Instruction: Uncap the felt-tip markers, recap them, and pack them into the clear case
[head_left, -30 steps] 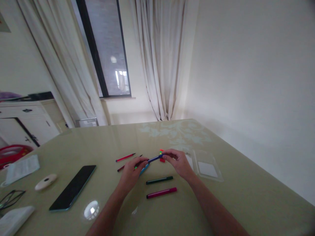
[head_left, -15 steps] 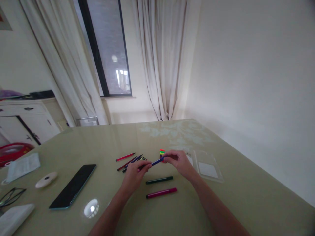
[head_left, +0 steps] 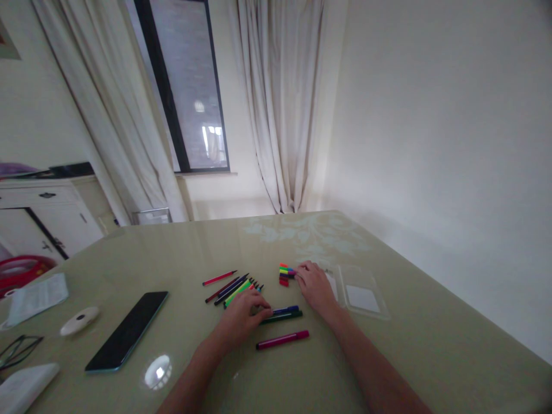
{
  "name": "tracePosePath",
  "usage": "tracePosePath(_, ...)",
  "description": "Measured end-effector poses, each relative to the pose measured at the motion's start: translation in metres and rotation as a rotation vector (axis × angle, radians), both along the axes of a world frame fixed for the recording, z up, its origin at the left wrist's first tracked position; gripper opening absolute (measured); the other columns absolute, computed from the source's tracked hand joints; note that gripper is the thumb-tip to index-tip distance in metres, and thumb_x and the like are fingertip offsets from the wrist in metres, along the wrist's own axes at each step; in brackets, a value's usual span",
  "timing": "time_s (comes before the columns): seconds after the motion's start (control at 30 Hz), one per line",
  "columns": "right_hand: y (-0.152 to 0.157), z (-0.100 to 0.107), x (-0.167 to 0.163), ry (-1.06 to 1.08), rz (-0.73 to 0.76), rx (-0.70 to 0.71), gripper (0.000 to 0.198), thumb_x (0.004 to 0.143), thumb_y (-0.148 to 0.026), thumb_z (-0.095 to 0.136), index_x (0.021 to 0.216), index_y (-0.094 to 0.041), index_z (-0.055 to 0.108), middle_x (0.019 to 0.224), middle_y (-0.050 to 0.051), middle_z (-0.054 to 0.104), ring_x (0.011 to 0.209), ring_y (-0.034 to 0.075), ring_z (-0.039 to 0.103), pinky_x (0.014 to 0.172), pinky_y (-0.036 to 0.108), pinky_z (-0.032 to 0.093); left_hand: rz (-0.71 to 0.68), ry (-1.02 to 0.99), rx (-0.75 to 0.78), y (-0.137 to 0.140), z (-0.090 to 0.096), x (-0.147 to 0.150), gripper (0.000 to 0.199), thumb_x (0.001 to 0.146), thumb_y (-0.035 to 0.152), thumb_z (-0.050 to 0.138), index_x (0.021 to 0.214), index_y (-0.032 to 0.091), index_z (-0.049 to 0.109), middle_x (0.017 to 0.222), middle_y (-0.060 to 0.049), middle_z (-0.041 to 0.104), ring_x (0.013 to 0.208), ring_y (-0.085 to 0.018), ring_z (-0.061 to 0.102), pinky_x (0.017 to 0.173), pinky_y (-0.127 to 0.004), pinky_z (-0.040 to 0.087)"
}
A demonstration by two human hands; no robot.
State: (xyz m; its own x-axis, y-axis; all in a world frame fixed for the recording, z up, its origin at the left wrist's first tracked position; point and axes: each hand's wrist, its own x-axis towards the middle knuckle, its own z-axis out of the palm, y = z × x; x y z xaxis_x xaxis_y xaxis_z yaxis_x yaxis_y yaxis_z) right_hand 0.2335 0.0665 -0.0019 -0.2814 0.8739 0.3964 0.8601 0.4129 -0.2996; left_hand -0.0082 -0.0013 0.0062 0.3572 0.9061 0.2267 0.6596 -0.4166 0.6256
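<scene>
While the blue marker juts past the left fingers, right fingers meet caps; grips unclear.

On the tabletop, pens are flanked by a phone to the left and caps to the right; farther right, a case is set; nearer the front, a marker is laid.

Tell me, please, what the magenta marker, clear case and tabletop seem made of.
Magenta marker: probably smooth plastic, slightly shiny, with a pale streak along its barrel. Tabletop: hard and glossy, perhaps glass-covered, since it mirrors a bright light. Clear case: likely transparent plastic, smooth, as the tabletop's colour shows through.
</scene>
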Motion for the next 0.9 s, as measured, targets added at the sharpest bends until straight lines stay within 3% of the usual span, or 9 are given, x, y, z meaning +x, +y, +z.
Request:
tracePosePath(0.07,0.0,-0.003,-0.002,-0.055,-0.012,0.011,0.028,0.098,-0.019,0.052,0.115,-0.023,0.074,0.118,0.01,0.067,0.107,0.024,0.059,0.094,0.034,0.043,0.042,-0.017,0.022,0.004,0.0,-0.005,0.023,0.093,0.041,0.063,0.09,0.025,0.08,0.098,-0.004,0.075,0.094,-0.022,0.067,0.087,-0.032,0.05)
tracePosePath(0.17,0.001,-0.005,-0.003,-0.127,-0.026,0.004,0.032,0.1,-0.018,0.049,0.122,-0.025,0.071,0.124,0.01,0.066,0.11,0.025,0.058,0.093,0.034,0.042,0.277,-0.027,0.096,0.013,-0.003,-0.024,0.026,0.094,0.038,0.057,0.095,0.024,0.079,0.1,-0.005,0.076,0.095,-0.024,0.068,0.087,-0.035,0.051)
tracePosePath(0.3,0.001,-0.005,-0.004,-0.18,-0.053,-0.014,0.031,0.1,-0.017,0.048,0.118,-0.024,0.072,0.125,0.01,0.066,0.113,0.025,0.057,0.093,0.034,0.04,0.593,0.03,0.119,0.023,-0.009,-0.06,0.028,0.096,0.031,0.05,0.104,0.02,0.075,0.108,-0.008,0.074,0.095,-0.025,0.068,0.086,-0.038,0.052)
tracePosePath(0.37,0.0,-0.003,-0.004,-0.191,-0.071,-0.009,0.028,0.1,-0.018,0.049,0.114,-0.022,0.073,0.122,0.01,0.067,0.112,0.025,0.057,0.092,0.034,0.039,0.672,0.093,0.101,0.024,-0.011,-0.071,0.026,0.096,0.029,0.05,0.103,0.021,0.074,0.107,-0.007,0.074,0.097,-0.025,0.068,0.086,-0.036,0.051)
tracePosePath(0.6,-0.005,0.008,-0.007,-0.231,-0.155,-0.022,0.017,0.099,-0.022,0.056,0.1,-0.019,0.072,0.114,0.01,0.067,0.109,0.025,0.056,0.09,0.035,0.038,0.631,0.237,0.136,0.022,-0.011,-0.073,0.024,0.097,0.03,0.05,0.098,0.024,0.074,0.105,-0.006,0.072,0.1,-0.024,0.066,0.09,-0.034,0.048)
tracePosePath(0.73,-0.007,0.008,-0.008,-0.229,-0.171,-0.004,0.014,0.097,-0.025,0.06,0.097,-0.019,0.072,0.111,0.011,0.068,0.107,0.026,0.057,0.088,0.036,0.039,0.65,0.202,0.174,0.023,-0.011,-0.076,0.027,0.096,0.029,0.048,0.101,0.022,0.074,0.105,-0.007,0.072,0.098,-0.025,0.066,0.089,-0.036,0.049)
tracePosePath(0.9,-0.005,0.003,-0.008,-0.222,-0.16,0.017,0.014,0.096,-0.024,0.06,0.093,-0.018,0.073,0.108,0.012,0.068,0.104,0.028,0.058,0.088,0.039,0.041,0.383,0.047,0.082,0.023,-0.01,-0.063,0.026,0.092,0.041,0.056,0.094,0.022,0.074,0.092,-0.006,0.073,0.084,-0.023,0.067,0.079,-0.033,0.049)
